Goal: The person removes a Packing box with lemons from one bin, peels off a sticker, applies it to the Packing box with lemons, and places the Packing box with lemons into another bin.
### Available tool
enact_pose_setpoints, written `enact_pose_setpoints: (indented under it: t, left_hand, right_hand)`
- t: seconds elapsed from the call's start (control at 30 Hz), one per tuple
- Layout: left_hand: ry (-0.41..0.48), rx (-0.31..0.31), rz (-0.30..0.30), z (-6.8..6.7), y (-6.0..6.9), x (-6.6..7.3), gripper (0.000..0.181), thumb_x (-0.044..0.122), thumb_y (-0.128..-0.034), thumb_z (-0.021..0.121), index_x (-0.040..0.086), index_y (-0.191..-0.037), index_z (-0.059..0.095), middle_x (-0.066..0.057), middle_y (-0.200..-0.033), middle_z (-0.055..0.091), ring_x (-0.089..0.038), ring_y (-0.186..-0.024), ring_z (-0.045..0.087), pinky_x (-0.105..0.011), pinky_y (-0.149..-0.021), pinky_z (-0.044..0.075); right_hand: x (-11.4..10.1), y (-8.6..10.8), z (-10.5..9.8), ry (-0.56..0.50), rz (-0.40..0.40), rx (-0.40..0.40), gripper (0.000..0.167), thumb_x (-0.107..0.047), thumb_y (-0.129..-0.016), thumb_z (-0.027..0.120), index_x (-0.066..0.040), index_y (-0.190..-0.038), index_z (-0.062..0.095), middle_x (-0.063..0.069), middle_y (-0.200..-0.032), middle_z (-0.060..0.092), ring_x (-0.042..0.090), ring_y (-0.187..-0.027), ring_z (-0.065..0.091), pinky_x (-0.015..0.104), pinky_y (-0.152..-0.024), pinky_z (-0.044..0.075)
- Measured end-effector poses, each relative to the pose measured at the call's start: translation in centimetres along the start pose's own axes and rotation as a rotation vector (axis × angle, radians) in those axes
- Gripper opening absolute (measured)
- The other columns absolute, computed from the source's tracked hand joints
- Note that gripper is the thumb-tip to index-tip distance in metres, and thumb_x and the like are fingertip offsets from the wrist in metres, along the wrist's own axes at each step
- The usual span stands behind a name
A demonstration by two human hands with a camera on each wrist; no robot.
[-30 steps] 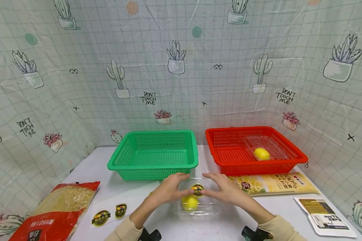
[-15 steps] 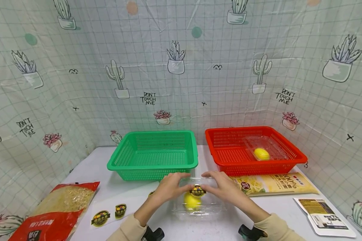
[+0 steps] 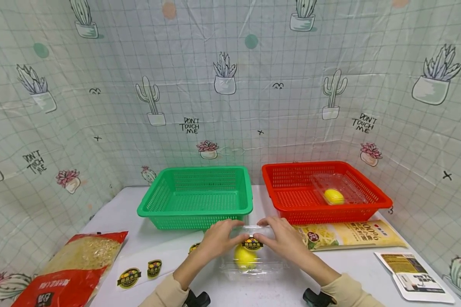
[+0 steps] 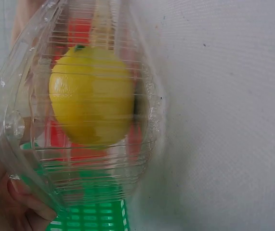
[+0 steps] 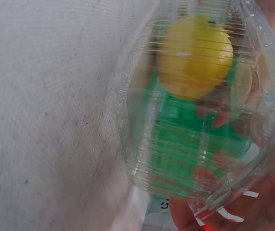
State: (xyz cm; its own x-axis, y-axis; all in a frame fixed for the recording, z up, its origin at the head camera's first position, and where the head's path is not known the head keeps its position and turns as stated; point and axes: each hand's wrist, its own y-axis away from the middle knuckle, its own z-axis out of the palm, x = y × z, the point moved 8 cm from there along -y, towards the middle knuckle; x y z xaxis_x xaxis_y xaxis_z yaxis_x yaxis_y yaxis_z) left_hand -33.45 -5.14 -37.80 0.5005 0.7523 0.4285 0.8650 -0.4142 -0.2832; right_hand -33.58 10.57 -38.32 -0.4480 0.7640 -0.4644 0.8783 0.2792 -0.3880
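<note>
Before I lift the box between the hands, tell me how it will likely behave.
Thin, ribbed plastic suggests the box is light and would probably flex if squeezed. One lemon sits inside with spare room, so it may roll if the box tilts. The plastic's gloss hints at slipperiness.

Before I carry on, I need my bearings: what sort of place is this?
Probably a staged packing station: a cactus-print curtain hangs behind and beside a white table, where a clear box holding a lemon is near a sticker sheet.

Left hand [image 3: 219, 240], right hand [image 3: 283, 239], thumbs [image 3: 241, 239] nearly touching
</note>
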Motion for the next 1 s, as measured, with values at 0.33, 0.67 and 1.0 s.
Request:
enact_pose_setpoints:
  t: [0.33,0.67,1.0]
  left_hand:
    - [0.055,-0.088,0.044,-0.12,0.41,0.31,0.049,0.034,-0.0938,0.065,0.001,-0.130,0.061,-0.018,-0.129,0.064,-0.035,-0.123,0.059,-0.052,-0.100,0.049]
    - [0.112,-0.175,0.031,0.00,0.46,-0.12,0.060,0.036,-0.0915,0.068,0.001,-0.138,0.054,-0.019,-0.138,0.058,-0.035,-0.129,0.053,-0.052,-0.107,0.043]
    - [0.100,-0.199,-0.027,0.13,0.78,-0.12,0.076,0.049,-0.0846,0.072,0.004,-0.142,0.051,-0.019,-0.144,0.052,-0.037,-0.133,0.049,-0.054,-0.106,0.043]
  right_hand:
    - [0.23,0.38,-0.07,-0.057,-0.059,-0.091,0.042,-0.037,-0.086,0.074,-0.015,-0.122,0.068,0.008,-0.122,0.068,0.030,-0.110,0.061,0.052,-0.089,0.052]
    - [0.34,0.85,0.01,-0.097,-0.097,-0.147,0.056,-0.040,-0.086,0.073,-0.009,-0.132,0.062,0.016,-0.129,0.062,0.038,-0.117,0.059,0.059,-0.092,0.051]
    - [0.63,1.01,0.28,-0.146,-0.075,-0.168,0.067,-0.046,-0.081,0.077,-0.011,-0.136,0.059,0.016,-0.135,0.057,0.039,-0.122,0.054,0.060,-0.092,0.050]
